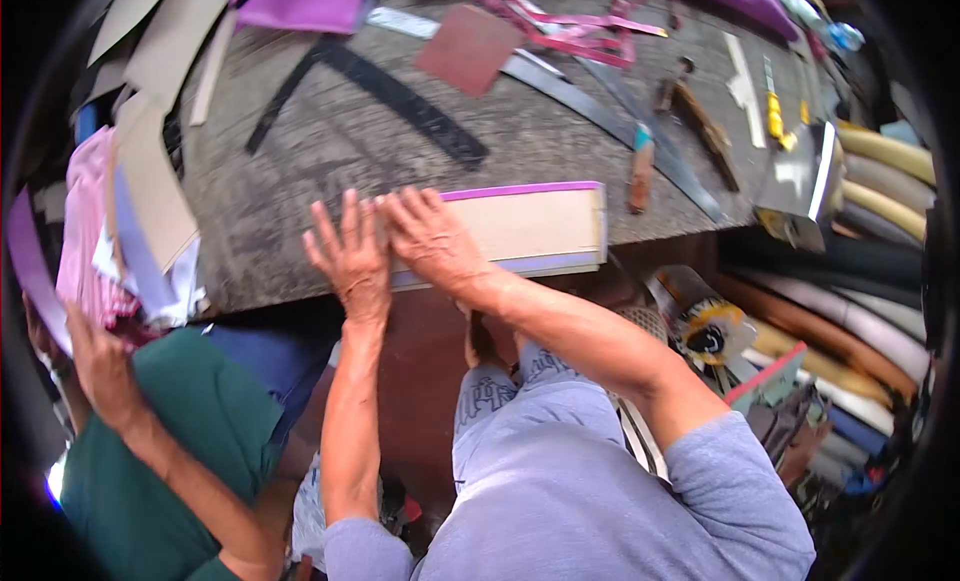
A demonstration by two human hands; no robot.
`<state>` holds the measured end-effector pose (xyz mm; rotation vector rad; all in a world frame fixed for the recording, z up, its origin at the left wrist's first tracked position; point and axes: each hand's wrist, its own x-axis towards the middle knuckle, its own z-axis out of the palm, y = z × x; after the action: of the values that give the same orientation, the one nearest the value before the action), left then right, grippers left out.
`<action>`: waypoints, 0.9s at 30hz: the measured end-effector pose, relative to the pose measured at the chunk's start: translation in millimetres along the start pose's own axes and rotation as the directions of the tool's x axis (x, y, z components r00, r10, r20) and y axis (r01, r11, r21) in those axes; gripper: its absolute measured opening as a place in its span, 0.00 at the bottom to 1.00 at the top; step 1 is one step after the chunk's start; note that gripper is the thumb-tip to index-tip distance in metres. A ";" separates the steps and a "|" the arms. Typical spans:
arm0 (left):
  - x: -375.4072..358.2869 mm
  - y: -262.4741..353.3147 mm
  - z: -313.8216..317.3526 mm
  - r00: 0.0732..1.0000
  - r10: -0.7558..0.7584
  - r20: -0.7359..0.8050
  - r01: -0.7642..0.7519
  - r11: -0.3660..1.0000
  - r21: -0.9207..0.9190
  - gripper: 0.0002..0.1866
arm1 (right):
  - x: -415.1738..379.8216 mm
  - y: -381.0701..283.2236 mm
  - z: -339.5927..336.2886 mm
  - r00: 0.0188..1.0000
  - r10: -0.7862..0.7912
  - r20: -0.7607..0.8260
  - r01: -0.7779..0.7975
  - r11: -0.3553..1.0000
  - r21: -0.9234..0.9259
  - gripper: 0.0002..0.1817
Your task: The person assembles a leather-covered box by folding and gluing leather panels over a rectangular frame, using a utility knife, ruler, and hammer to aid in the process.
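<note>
A long beige panel (pixel 535 226) with a purple strip folded along its far edge lies at the near edge of the wooden table. My right hand (pixel 432 239) rests flat over the panel's left part, fingers stretched toward the far edge. Beside it, my left hand (pixel 355 261) has its fingers spread at the panel's left end, and the two hands nearly touch. Both palms face down, so the panel's left end is hidden. A lavender border shows along the panel's near side.
Across the wooden table (pixel 260 201) lie black strips (pixel 405 101), a metal ruler (pixel 570 96), a cutting knife (pixel 641 171), a hammer (pixel 705 126) and a reddish square (pixel 466 51). Rolls of material (pixel 880 181) are stacked at right. A co-worker in green (pixel 190 431) holds purple material at left.
</note>
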<state>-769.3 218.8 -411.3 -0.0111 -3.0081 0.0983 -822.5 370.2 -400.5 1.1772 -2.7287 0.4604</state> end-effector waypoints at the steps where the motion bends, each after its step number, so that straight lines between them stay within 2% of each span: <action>1: -2.8 1.5 1.1 1.000 -0.017 -0.014 0.016 0.999 -0.031 0.28 | -6.9 1.2 4.5 1.000 0.008 -0.030 -0.008 1.000 -0.014 0.31; 4: -5.4 2.4 -1.2 0.999 -0.039 -0.001 0.039 0.999 -0.037 0.32 | -39.4 23.4 -21.9 0.998 0.050 0.038 -0.045 0.992 -0.122 0.32; 6: -3.8 2.7 -3.4 1.000 -0.029 -0.008 0.029 0.999 -0.019 0.33 | -72.8 46.9 -30.7 0.984 0.174 0.040 -0.168 0.979 -0.115 0.34; 9: -2.6 4.0 -3.9 1.000 -0.029 0.010 0.029 1.000 -0.007 0.34 | -122.2 87.2 -55.2 0.968 0.241 0.067 -0.211 0.931 -0.298 0.33; 10: -2.9 3.2 -4.5 0.999 -0.033 0.015 0.033 0.999 -0.001 0.34 | -132.7 95.5 -68.5 0.951 0.284 0.124 -0.228 0.913 -0.338 0.32; 11: -3.4 2.8 -4.0 0.999 -0.032 0.015 0.032 0.999 0.001 0.35 | -143.7 104.4 -76.8 0.947 0.302 0.106 -0.250 0.905 -0.345 0.32; 16: -2.0 4.8 -5.3 0.997 -0.046 0.062 0.044 0.999 0.026 0.34 | -147.7 109.9 -93.9 0.928 0.366 0.068 -0.318 0.874 -0.366 0.30; 17: 0.4 8.0 -11.8 0.990 -0.068 0.121 0.065 0.997 0.030 0.32 | -144.1 107.7 -91.6 0.920 0.388 0.058 -0.341 0.865 -0.368 0.30; 20: 6.1 20.0 -16.9 0.992 0.031 0.123 -0.035 0.999 0.028 0.32 | -135.2 99.6 -85.1 0.907 0.420 0.022 -0.369 0.820 -0.438 0.28; 21: 8.3 26.8 -20.6 0.980 0.101 0.173 -0.087 0.993 -0.084 0.34 | -133.9 99.8 -82.1 0.900 0.436 0.025 -0.386 0.821 -0.421 0.28; 24: 6.2 35.1 -23.7 0.965 0.113 0.235 -0.072 0.982 -0.176 0.36 | -146.2 102.2 -91.3 0.904 0.423 0.056 -0.385 0.864 -0.324 0.28; 27: 1.8 24.9 -25.5 0.968 0.038 0.248 -0.001 0.989 -0.151 0.38 | -154.3 112.2 -92.4 0.909 0.416 0.033 -0.400 0.891 -0.215 0.31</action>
<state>-767.6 245.3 -387.5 -0.0468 -3.2605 -0.1359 -798.1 579.3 -375.5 0.5783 -3.0068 0.1681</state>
